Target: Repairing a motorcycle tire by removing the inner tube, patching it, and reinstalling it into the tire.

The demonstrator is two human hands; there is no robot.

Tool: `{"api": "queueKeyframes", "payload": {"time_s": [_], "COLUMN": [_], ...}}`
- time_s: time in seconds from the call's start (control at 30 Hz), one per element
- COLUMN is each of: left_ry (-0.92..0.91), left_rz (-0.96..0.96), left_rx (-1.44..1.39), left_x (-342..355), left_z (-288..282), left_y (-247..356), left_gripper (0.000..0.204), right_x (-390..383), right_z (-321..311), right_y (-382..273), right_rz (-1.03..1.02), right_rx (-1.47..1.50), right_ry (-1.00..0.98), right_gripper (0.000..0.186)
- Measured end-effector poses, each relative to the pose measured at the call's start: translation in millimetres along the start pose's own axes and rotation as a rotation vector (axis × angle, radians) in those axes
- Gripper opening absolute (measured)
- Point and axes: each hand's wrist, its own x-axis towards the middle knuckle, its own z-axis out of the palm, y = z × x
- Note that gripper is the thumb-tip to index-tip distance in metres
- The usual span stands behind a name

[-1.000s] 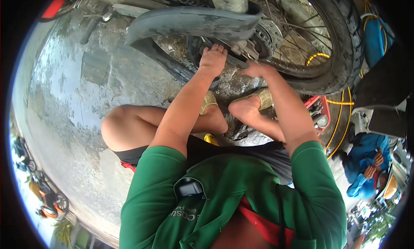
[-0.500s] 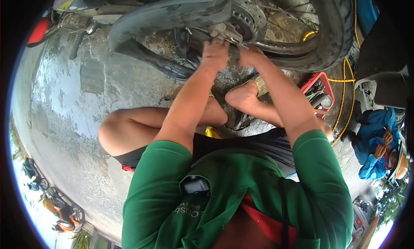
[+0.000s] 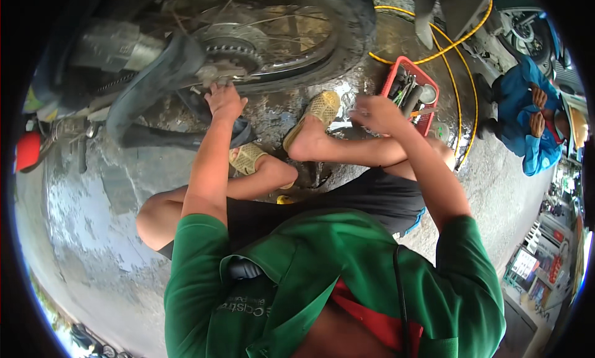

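Note:
My left hand (image 3: 224, 102) reaches up to the hub of a spoked motorcycle wheel (image 3: 297, 73), fingers spread and fingertips at the metal axle end (image 3: 218, 75). Just above it is the toothed chain sprocket (image 3: 232, 53). A loose, curved black rubber band, perhaps an inner tube (image 3: 149, 85), hangs beside the wheel and trails down to the wet floor. My right hand (image 3: 379, 114) is apart from the wheel, next to a red plastic basket (image 3: 396, 73). Motion blurs its fingers, so what they hold, if anything, is unclear. Several tools (image 3: 410, 101) lie in the basket.
A yellow hose (image 3: 455, 45) loops over the concrete around the basket. My feet in woven yellowish shoes (image 3: 322, 107) rest below the wheel. To the right sits a person in blue (image 3: 524, 119) with a hat. Another motorcycle (image 3: 524, 32) stands at the far right.
My right hand has left the axle and moved right to the red basket. My left hand stays at the hub, its fingers now spread. The view has shifted right.

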Motion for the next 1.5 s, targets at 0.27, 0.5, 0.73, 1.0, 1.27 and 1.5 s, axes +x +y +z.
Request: {"api": "queueKeyframes", "payload": {"time_s": [0.27,0.5,0.73,1.0,1.27,1.5], "left_ry": [0.026,-0.065,-0.060,0.067,0.298,0.097], "left_rz": [-0.013,-0.072,-0.020,0.345,0.604,0.367], "left_rx": [0.081,0.065,-0.018,-0.574,-1.670,-0.623], "left_x": [-4,-13,-19,-81,-86,-44], "left_z": [21,15,13,-52,-126,-43], "left_y": [4,20,61,151,176,129], "left_gripper": [0.068,0.064,0.071,0.074,0.072,0.067], "right_x": [-29,-17,-65,-46,-32,-104], "right_z": [128,86,45,32,61,-14], "right_y": [213,205,117,126,-14,116], "right_rz": [0.367,1.167,0.734,0.570,0.719,0.516], "right_rx": [-0.301,1.300,1.705,2.181,1.440,1.015], "right_ry": [0.169,0.279,0.523,0.858,0.220,0.594], "right_gripper": [0.061,0.030,0.013,0.020,0.023,0.038]}}
